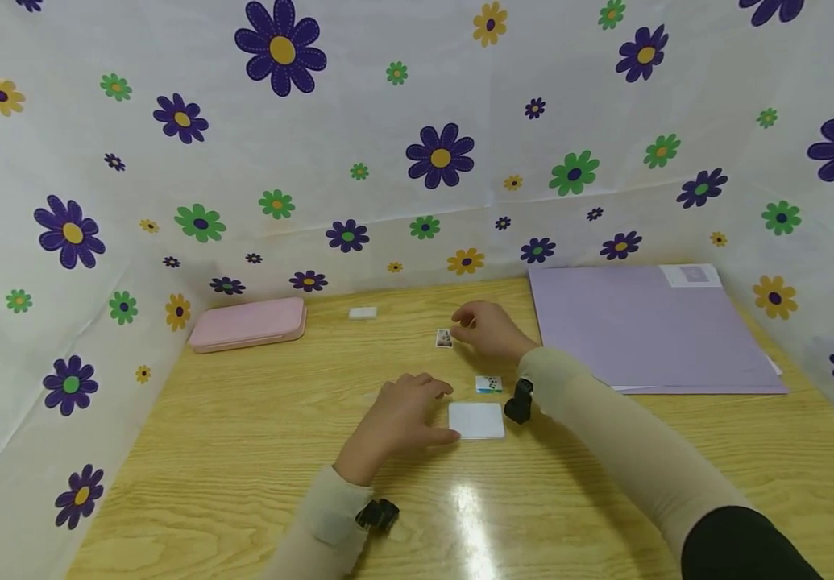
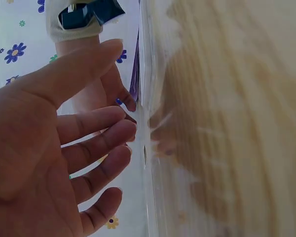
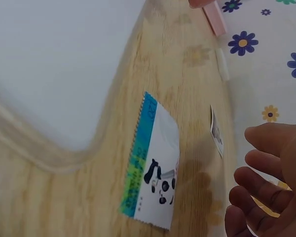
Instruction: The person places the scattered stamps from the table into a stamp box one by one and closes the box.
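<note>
Near the right hand (image 1: 489, 329), one stamp (image 1: 443, 338) looks blurry.

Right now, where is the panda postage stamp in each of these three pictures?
Head: right of and below centre, just beyond the white rectangle; the panda postage stamp lies flat on the table.
Left wrist: not visible.
Right wrist: below centre, right of the white rectangle's corner.
Shared landmark: flower-print cloth, behind the table in the head view, at left in the left wrist, at right in the right wrist.
</note>
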A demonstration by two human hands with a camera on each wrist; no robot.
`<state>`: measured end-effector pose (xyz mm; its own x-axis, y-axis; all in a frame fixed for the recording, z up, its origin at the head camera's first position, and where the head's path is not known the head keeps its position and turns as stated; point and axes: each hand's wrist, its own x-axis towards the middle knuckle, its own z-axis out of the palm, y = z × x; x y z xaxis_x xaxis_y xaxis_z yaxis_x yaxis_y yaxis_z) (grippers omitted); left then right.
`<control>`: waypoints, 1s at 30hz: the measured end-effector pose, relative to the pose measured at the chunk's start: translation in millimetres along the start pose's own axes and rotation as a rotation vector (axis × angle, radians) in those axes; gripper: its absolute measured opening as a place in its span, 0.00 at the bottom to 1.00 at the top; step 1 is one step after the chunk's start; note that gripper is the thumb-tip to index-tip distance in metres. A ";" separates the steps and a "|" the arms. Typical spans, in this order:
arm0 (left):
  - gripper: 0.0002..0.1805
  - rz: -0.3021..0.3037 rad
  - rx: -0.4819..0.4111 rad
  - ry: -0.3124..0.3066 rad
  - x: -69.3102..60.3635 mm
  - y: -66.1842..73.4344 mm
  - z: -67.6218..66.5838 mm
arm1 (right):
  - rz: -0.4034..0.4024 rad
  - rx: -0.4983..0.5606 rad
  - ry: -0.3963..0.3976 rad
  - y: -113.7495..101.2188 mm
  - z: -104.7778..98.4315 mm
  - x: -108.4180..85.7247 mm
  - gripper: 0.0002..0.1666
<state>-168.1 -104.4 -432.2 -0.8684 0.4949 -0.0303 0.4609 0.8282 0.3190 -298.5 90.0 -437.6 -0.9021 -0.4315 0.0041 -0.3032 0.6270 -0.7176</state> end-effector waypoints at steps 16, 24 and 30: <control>0.32 -0.025 0.049 -0.045 7.0 7.2 3.8 | 0.080 -0.035 -0.028 3.4 12.8 21.2 0.20; 0.29 -0.024 0.057 -0.047 7.6 11.0 0.7 | 0.081 -0.083 -0.046 3.6 14.9 26.9 0.17; 0.29 -0.029 0.058 -0.059 9.5 11.3 1.0 | 0.089 -0.097 -0.062 0.5 11.7 25.5 0.13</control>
<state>-171.0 -90.0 -429.9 -0.8702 0.4834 -0.0954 0.4465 0.8555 0.2622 -318.0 71.8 -446.0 -0.9070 -0.4086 -0.1020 -0.2536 0.7233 -0.6423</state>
